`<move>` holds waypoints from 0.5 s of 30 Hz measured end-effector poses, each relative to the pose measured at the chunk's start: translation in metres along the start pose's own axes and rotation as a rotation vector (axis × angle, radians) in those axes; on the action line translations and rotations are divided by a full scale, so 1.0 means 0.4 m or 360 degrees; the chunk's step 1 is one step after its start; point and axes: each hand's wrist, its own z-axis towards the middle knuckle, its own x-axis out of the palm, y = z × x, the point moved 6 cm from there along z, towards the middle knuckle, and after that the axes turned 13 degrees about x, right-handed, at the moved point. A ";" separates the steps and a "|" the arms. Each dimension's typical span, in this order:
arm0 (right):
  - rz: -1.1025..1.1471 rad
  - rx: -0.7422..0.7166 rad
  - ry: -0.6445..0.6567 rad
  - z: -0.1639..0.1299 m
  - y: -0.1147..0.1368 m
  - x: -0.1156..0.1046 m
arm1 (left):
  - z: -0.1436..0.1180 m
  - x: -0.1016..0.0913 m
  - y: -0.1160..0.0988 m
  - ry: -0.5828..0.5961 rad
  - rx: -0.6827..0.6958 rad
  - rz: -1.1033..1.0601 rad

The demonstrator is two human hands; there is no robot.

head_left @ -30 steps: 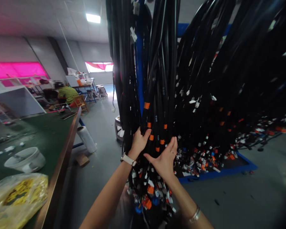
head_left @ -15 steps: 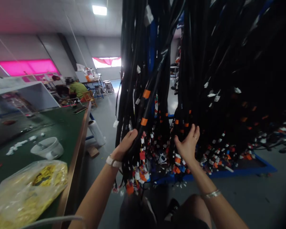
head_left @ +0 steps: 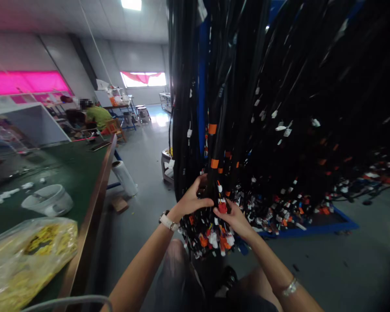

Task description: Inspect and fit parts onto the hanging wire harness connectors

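Black cable harnesses (head_left: pixel 234 108) hang in thick bundles from a blue rack, banded with orange tape and ending in white, red and orange connectors (head_left: pixel 214 236). My left hand (head_left: pixel 191 200), with a white watch on its wrist, grips a group of the cables just above their lower ends. Beside it my right hand (head_left: pixel 234 216) pinches a small red connector (head_left: pixel 222 207) among the dangling ends. A bracelet sits on my right wrist.
A green-topped workbench (head_left: pixel 84 173) runs along the left, carrying a white bowl (head_left: pixel 47 200) and a clear bag of yellow parts (head_left: pixel 26 255). A film roll (head_left: pixel 125 177) leans by the bench. A person in a green shirt (head_left: pixel 97 117) sits far back. Blue rack base (head_left: pixel 312 229) at right.
Both hands have come together lower on the bundle. My right hand left the right-hand cables and now pinches a red connector; my left hand regripped the cables nearer the middle.
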 end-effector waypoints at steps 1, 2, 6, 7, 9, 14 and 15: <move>0.0083 0.0071 0.0038 -0.004 -0.005 -0.007 | -0.013 0.005 0.010 0.0095 -0.0026 0.0121; 0.0171 0.0148 0.0075 -0.009 -0.011 -0.010 | -0.030 0.011 0.026 0.0187 -0.0093 0.0203; 0.0429 0.0413 0.0201 -0.039 -0.025 -0.003 | -0.096 0.018 0.095 0.0291 -0.0412 0.0303; 0.0470 0.0472 0.0211 -0.048 -0.028 -0.002 | -0.105 0.011 0.107 0.0224 -0.0436 0.0330; 0.0563 0.0576 0.0222 -0.066 -0.034 0.000 | -0.114 -0.007 0.122 0.0066 -0.0425 0.0411; 0.0731 0.0567 0.0601 -0.125 -0.033 0.047 | -0.115 -0.025 0.138 -0.0076 -0.0437 0.0463; 0.0773 0.0547 0.0700 -0.138 -0.029 0.062 | -0.115 -0.025 0.139 -0.0092 -0.0444 0.0455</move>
